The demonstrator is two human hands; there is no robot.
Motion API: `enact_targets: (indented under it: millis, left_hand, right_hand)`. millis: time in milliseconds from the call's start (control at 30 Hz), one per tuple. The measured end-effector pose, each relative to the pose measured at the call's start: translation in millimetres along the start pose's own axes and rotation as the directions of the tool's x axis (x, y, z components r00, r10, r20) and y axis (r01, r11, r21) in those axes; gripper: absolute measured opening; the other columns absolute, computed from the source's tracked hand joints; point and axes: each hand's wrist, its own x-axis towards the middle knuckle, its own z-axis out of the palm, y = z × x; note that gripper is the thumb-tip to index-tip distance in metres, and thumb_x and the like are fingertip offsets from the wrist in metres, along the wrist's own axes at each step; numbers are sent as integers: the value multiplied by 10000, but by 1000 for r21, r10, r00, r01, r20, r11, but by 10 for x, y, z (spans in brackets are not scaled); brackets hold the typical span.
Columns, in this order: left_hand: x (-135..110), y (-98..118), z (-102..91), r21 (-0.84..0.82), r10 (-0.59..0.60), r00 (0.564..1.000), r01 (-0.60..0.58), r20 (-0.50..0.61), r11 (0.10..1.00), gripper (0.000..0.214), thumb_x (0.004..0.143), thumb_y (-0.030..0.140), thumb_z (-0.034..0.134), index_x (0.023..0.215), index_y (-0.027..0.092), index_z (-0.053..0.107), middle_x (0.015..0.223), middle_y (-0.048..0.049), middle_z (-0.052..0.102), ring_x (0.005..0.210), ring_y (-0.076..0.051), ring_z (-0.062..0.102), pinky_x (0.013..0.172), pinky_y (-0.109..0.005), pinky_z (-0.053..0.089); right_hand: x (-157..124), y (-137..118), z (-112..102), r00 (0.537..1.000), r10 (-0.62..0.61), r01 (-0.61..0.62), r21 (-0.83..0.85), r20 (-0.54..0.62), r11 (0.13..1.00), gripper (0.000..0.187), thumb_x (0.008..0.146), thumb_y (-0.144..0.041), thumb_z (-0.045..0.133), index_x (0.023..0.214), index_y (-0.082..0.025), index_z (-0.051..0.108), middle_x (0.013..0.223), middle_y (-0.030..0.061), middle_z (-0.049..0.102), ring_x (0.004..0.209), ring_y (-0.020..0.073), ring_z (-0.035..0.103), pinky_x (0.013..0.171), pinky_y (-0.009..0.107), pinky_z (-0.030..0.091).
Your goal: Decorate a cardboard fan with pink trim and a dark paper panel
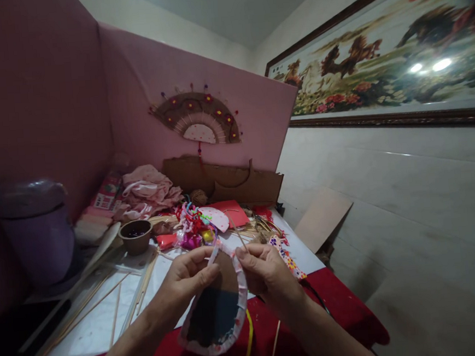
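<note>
Between my hands is a rounded cardboard piece (215, 314), its rim wrapped in pale pink-and-white cloth, tilted with its flat face toward me. My left hand (187, 275) pinches its upper left edge between thumb and fingers. At the upper right edge, my right hand (269, 266) is closed on the cloth rim. A thin tan strand (238, 234) rises from the right fingertips; I cannot tell whether it is twine or a thin stick. Below the piece, a yellow strip (249, 339) hangs over the red cloth.
Beyond my hands lie bright pipe cleaners (191, 217), red paper (232, 212) and a flowered strip (287, 259). A brown bowl (136, 236) and thin sticks (113, 303) are on the left, near a purple bin (39, 237). A decorated fan (199, 115) hangs on the pink panel.
</note>
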Motion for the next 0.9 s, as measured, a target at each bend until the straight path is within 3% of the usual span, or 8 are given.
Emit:
enact_targets:
  millis: [167, 400, 567, 667, 800, 900]
  left_hand:
    - [8, 36, 36, 58, -2, 999, 4, -32, 998, 265, 738, 284, 661, 988, 200, 684, 809, -50, 705, 737, -174, 620, 662, -257, 459]
    - [-8, 16, 13, 106, 23, 999, -18, -42, 994, 282, 752, 277, 646, 1026, 221, 682, 854, -57, 710, 778, -189, 624, 688, -272, 466]
    - [18, -49, -6, 102, 16, 999, -11, -47, 995, 283, 775, 286, 623, 1051, 237, 667, 869, -44, 715, 753, -169, 624, 657, -245, 454]
    - [38, -72, -6, 98, 23, 998, -17, -55, 995, 269, 773, 286, 626, 1029, 220, 676, 867, -46, 717, 752, -173, 629, 663, -247, 457]
    - [54, -43, 24, 62, 25, 994, -18, -109, 998, 257, 754, 296, 642, 982, 189, 692, 832, -55, 720, 717, -175, 633, 647, -245, 462]
    - [61, -12, 37, -11, -7, 980, 5, -199, 1000, 248, 734, 303, 657, 935, 164, 696, 774, -57, 718, 645, -163, 629, 597, -234, 458]
  right_hand:
    - [22, -1, -24, 1000, 4, -4, -35, -15, 999, 375, 707, -377, 693, 533, -163, 439, 381, -118, 267, 338, 14, 136, 342, 187, 78]
    - [57, 61, -57, 995, -88, 76, -203, -49, 976, 406, 735, -419, 652, 504, -177, 421, 393, -105, 257, 354, 34, 166, 354, 210, 106]
    - [49, 120, -16, 941, -318, 212, -534, -114, 818, 363, 774, -409, 611, 540, -148, 517, 480, -58, 362, 451, 60, 276, 415, 203, 211]
    - [55, 172, 3, 921, -375, 224, -645, -104, 730, 329, 792, -402, 592, 591, -144, 557, 505, -45, 412, 472, 72, 321, 431, 204, 244]
    - [114, 200, -48, 942, -324, 219, -566, -90, 795, 310, 774, -429, 608, 662, -140, 593, 535, -37, 450, 481, 76, 358, 439, 200, 283]
    - [200, 218, -107, 945, -288, 203, -415, -153, 887, 313, 785, -452, 580, 750, -142, 600, 465, -79, 350, 410, 56, 263, 379, 186, 206]
